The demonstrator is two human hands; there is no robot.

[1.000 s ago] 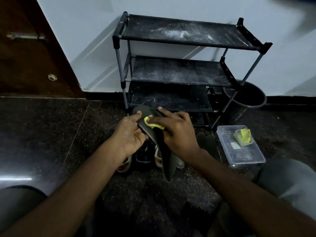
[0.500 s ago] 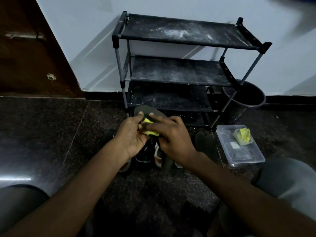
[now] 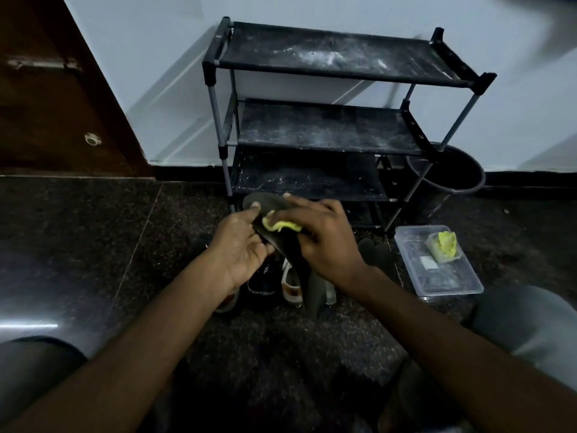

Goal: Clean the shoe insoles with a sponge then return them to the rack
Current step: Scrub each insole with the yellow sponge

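- Left hand [image 3: 240, 245]: grip pinches the insole [image 3: 265, 203] at its toe, in front of the rack [image 3: 312, 126].
- Right hand [image 3: 324, 235]: grip curls round the yellow sponge [image 3: 281, 225], pressing it onto the insole.
- Black shoe [image 3: 262, 285] on the floor beneath: lettering only partly legible, "PORT".

Dark insole [image 3: 266, 204] tilted before dusty black rack [image 3: 324, 59], yellow sponge [image 3: 282, 226] pressed on it.
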